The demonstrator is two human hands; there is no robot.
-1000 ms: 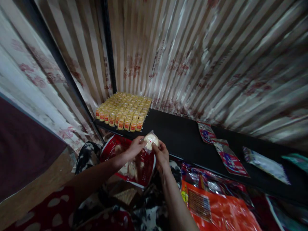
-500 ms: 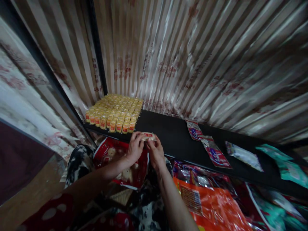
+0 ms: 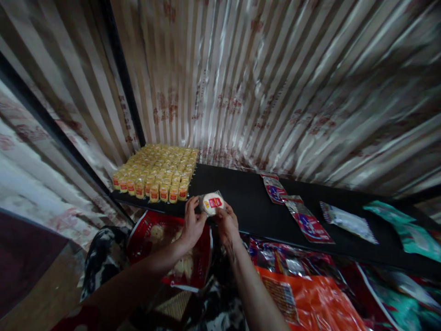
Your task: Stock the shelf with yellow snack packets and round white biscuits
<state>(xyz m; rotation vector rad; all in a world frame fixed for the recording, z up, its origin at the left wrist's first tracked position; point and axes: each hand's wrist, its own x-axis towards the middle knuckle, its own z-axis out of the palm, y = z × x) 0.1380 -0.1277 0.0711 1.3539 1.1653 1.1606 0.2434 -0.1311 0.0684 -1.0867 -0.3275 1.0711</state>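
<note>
Both hands hold one small round pale bun in a clear wrapper with a red label, its label side facing me. My left hand pinches its left edge and my right hand grips its right edge. The bun hangs just above the front edge of a black shelf. A block of several yellow wrapped buns with red labels stands in rows at the shelf's left end, close to the held bun.
A red bag with more pale buns lies below my hands. Flat red-and-blue packets, a white packet and a teal bag lie along the shelf. An orange bag sits lower right. Striped foil lines the walls.
The bun has been turned in my hands, from edge-on half a second ago to label side up. My view has shifted right and down, with the hands close to the shelf edge.
</note>
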